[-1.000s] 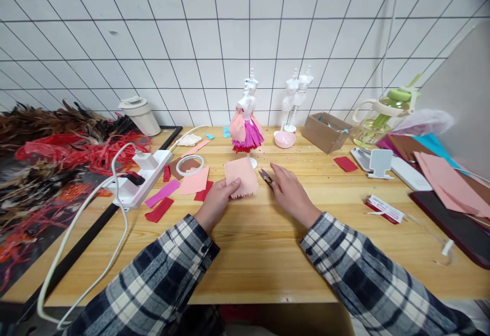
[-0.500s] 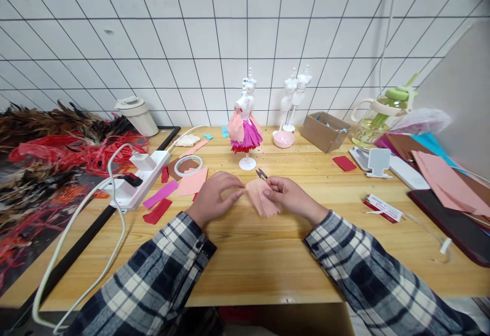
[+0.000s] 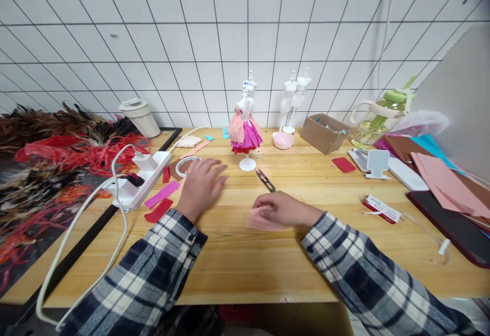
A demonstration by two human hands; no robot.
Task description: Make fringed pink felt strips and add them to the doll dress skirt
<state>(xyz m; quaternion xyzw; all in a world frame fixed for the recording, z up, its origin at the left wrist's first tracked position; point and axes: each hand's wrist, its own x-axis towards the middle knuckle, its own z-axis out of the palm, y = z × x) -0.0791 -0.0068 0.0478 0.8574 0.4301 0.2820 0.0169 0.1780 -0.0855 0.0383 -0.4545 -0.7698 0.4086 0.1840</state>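
My right hand (image 3: 285, 209) pinches a piece of pink crepe paper (image 3: 263, 222) just above the tabletop. Dark thread snips (image 3: 265, 180) lie on the wood just beyond that hand. My left hand (image 3: 201, 188) is open, fingers spread, over the pink paper beside a white tape roll (image 3: 178, 168) and partly hides both. Close to its wrist are a magenta strip (image 3: 162, 194) and a red strip (image 3: 158, 210). Past both hands stands a small white mannequin (image 3: 247, 105) wearing a layered pink, magenta and red paper skirt (image 3: 248, 137).
Left are a power strip (image 3: 143, 180) with looping white cables, a lidded cup (image 3: 141, 117), and feathers (image 3: 42, 132). Behind stand bare mannequins (image 3: 294, 98), a pink bowl (image 3: 283, 140) and a cardboard box (image 3: 323, 134). Right are a bottle (image 3: 378, 116), a phone stand (image 3: 377, 163) and paper sheets (image 3: 447, 183).
My left hand has moved left and away from me, toward the tape roll. My right hand, with the crepe paper, has drawn slightly nearer, leaving the snips in full view on the table.
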